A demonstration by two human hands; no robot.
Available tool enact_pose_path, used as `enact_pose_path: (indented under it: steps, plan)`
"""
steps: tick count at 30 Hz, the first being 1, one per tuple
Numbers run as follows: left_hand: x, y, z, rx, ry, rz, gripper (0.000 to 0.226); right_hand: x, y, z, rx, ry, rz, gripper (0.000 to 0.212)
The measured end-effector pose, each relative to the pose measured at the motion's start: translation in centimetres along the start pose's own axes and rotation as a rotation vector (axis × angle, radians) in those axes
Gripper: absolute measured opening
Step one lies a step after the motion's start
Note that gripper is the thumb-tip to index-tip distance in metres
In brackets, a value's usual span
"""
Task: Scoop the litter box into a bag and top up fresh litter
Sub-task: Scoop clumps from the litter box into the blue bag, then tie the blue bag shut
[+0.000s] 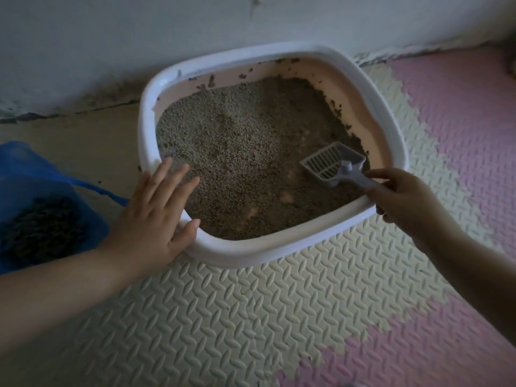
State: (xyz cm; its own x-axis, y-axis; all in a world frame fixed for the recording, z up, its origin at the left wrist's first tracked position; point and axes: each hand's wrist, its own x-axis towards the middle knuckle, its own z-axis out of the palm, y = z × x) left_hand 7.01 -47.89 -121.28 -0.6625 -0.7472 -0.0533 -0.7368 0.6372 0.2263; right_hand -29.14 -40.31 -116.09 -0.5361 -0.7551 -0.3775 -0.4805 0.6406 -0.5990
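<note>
A white-rimmed litter box [279, 254] with pink inner walls sits on the floor against the wall, filled with grey-brown litter [245, 152]. My left hand [156, 216] lies flat with straight fingers on the box's near-left rim, fingertips over the litter. My right hand [399, 196] grips the handle of a pale slotted scoop [333, 163], whose head rests on the litter at the box's right side. A blue bag [36, 180] at the far left holds dark scooped litter [47, 227].
The box stands on foam floor mats, cream [251, 317] with pink sections [460, 121] to the right. Bare floor [83, 141] lies to the left, and a stained white wall [139, 37] runs behind. Litter clumps stick to the box's far inner wall.
</note>
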Motion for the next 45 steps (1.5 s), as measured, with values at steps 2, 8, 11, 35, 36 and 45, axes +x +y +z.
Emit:
enact_pose_path:
  steps: [2,8,11,35,36,45]
  plan:
    - [0.0,-0.1,0.1,0.004,0.012,0.014,0.064,-0.2,-0.2,-0.2,-0.02,0.018,-0.006,0.025]
    - [-0.1,-0.1,0.3,0.004,0.032,0.017,0.064,-1.4,-0.7,-0.1,-0.395,0.05,-0.175,0.026]
    - [-0.1,-0.1,0.3,0.007,0.034,0.017,0.065,-1.7,-1.0,-0.1,-0.591,0.042,-0.218,0.03]
    - [-9.3,-10.2,-8.0,0.171,0.046,-0.548,0.074,-7.5,-17.9,21.0,-0.504,-0.477,-1.209,0.043]
    - [-9.1,-10.7,-7.7,0.181,0.036,-0.511,0.071,-7.5,-18.0,21.3,-0.551,-0.497,-1.222,0.044]
    - [-4.4,-14.7,-6.6,0.353,-0.166,-0.275,0.044,-7.5,-17.1,21.4,-0.667,-0.458,-1.316,0.021]
